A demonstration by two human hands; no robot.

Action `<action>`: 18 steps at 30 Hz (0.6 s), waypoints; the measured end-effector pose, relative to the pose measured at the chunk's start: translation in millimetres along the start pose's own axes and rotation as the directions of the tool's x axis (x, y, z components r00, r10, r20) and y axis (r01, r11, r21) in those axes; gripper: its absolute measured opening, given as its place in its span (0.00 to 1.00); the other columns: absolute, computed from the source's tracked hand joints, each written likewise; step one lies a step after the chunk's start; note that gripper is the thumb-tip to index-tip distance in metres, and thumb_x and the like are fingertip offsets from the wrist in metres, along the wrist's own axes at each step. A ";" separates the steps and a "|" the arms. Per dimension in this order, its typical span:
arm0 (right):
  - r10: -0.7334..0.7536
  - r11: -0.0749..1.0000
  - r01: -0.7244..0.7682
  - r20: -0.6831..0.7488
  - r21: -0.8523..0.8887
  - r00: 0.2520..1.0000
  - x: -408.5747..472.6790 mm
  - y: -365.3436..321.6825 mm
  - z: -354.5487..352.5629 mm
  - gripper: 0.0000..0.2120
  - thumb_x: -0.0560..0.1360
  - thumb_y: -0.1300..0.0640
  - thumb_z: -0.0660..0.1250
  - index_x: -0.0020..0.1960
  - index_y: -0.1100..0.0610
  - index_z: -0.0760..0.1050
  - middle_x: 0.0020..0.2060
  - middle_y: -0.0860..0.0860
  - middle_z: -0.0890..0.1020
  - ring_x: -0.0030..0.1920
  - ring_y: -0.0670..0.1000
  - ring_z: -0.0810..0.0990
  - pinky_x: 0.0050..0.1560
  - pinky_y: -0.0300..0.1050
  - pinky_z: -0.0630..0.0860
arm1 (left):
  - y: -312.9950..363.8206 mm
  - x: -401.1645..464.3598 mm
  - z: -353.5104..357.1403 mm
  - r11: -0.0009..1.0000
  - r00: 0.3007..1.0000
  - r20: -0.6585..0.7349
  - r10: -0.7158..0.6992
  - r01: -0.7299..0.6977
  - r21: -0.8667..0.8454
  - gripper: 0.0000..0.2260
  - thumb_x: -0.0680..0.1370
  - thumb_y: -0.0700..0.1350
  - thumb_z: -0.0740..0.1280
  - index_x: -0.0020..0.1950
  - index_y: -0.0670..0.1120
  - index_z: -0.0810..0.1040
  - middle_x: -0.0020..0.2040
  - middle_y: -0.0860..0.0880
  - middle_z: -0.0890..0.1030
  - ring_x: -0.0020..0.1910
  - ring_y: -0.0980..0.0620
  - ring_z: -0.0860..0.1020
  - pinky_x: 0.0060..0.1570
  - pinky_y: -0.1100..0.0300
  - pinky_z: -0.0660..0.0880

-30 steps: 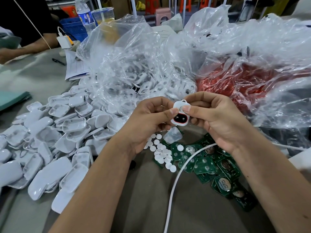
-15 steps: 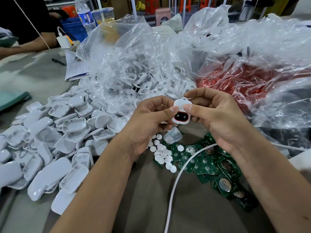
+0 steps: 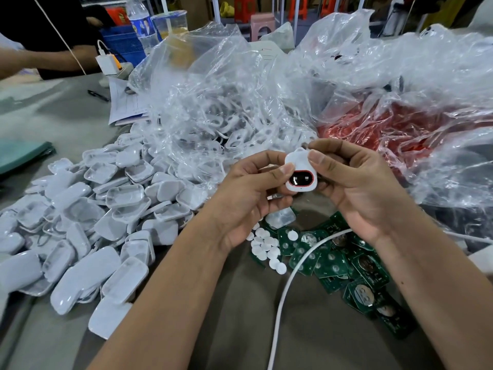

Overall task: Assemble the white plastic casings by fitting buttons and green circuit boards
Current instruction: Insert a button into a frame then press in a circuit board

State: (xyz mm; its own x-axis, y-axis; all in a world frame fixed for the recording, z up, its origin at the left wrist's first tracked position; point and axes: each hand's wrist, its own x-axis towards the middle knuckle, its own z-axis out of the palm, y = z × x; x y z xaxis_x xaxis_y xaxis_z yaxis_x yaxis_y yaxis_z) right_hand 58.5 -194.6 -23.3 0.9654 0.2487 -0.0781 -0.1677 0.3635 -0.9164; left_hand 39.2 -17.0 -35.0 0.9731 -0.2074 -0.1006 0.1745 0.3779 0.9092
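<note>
The white casing (image 3: 300, 172), with a dark red-edged window, is held up above the counter (image 3: 240, 329) between both hands. The left hand (image 3: 250, 201) pinches its left edge with curled fingers; the right hand (image 3: 357, 188) grips its top. Below lie white buttons (image 3: 265, 249) and green circuit boards (image 3: 336, 265).

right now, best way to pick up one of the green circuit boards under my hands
Pinch a green circuit board by its two thin side edges, coming from above. The boards lie flat and overlap, so take a top one at the pile's near side, clear of the white cable.
</note>
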 end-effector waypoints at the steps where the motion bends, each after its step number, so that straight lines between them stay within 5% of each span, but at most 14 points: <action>1: 0.007 1.000 -0.007 -0.019 -0.002 1.000 0.2 0.3 0.3 0.16 0.63 0.58 0.77 0.50 0.59 0.82 0.50 0.65 0.81 0.53 0.63 0.75 0.54 0.58 0.83 | -0.7 0.4 0.1 1.000 1.000 0.001 -0.004 0.004 -0.012 0.05 0.75 0.41 0.71 0.51 0.43 0.80 0.46 0.43 0.82 0.39 0.51 0.78 0.39 0.61 0.80; 4: 0.031 0.999 -0.030 -0.052 0.013 0.998 0.1 1.0 1.2 0.14 0.63 0.58 0.77 0.48 0.59 0.82 0.53 0.65 0.82 0.54 0.64 0.77 0.65 0.75 0.74 | -2.2 0.8 -0.2 0.999 1.000 0.009 -0.013 0.013 -0.048 0.07 0.75 0.40 0.71 0.52 0.42 0.81 0.47 0.42 0.82 0.41 0.51 0.79 0.39 0.60 0.81; 7: 0.035 0.999 -0.034 -0.053 0.010 0.998 1.2 2.1 0.3 0.14 0.65 0.59 0.76 0.49 0.60 0.81 0.53 0.65 0.83 0.53 0.65 0.81 0.63 0.76 0.75 | -1.9 0.5 -1.1 0.998 1.000 0.011 -0.027 0.027 -0.058 0.16 0.74 0.41 0.71 0.61 0.37 0.80 0.48 0.42 0.83 0.41 0.51 0.81 0.40 0.61 0.81; 13: 0.000 0.999 -0.001 0.015 0.047 1.000 2.2 5.3 -2.3 0.09 0.67 0.59 0.76 0.46 0.58 0.83 0.47 0.60 0.86 0.46 0.58 0.86 0.47 0.64 0.85 | -3.5 1.5 0.5 0.999 0.999 -0.031 0.012 -0.013 -0.041 0.14 0.75 0.40 0.70 0.59 0.37 0.79 0.48 0.42 0.82 0.44 0.49 0.79 0.40 0.61 0.81; 18: -0.293 0.945 0.290 0.005 -0.150 0.956 0.1 11.3 1.3 0.13 0.68 0.61 0.79 0.52 0.58 0.83 0.45 0.54 0.88 0.46 0.53 0.87 0.49 0.44 0.84 | -7.3 2.8 4.6 0.994 0.993 -0.081 0.082 -0.088 -0.065 0.06 0.78 0.38 0.68 0.54 0.42 0.79 0.45 0.46 0.83 0.40 0.54 0.82 0.42 0.60 0.81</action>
State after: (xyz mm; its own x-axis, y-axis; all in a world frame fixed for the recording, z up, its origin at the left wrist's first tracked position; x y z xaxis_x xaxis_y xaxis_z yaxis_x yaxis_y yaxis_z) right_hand 56.4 -189.3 -33.2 0.9711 0.1360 0.1960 0.1519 0.2807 -0.9477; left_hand 40.0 -24.5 -40.1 0.9931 -0.1016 -0.0579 0.0980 0.4523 0.8865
